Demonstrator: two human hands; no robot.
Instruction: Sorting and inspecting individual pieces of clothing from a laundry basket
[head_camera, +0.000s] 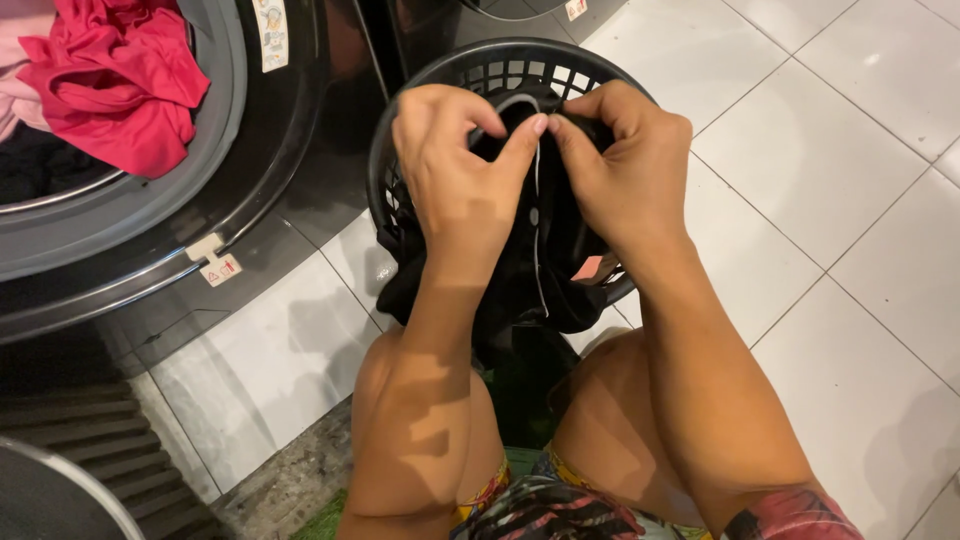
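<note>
The fingertips (541, 124) of both hands meet at one spot. They pinch the thin white edge of a soft black piece of clothing (545, 255). The thumb and first finger of the left hand (455, 175) press together on that edge. The thumb and first finger of the right hand (625, 165) do the same, right beside them. The other fingers curl in over the cloth.

The black clothing hangs down from the pinch. It drapes over the near rim of a round black plastic laundry basket (490, 60) with holes in its wall. A small pink tag shows low on the cloth.

To do this well, I think the fingers should keep a light, firm pinch on the edge and pull it apart slowly, so the cloth opens and does not slip back into the basket. The grip should stay close to the white trim, where the cloth is strongest.

Both wrists bend down. Both arms reach forward from the body, over the bare knees, and the hands sit close together above the basket.

To the left is a dark washing machine with an open round door (150, 215). A bright pink cloth (120, 85) lies in its mouth. The floor is white square tile (830, 160).
</note>
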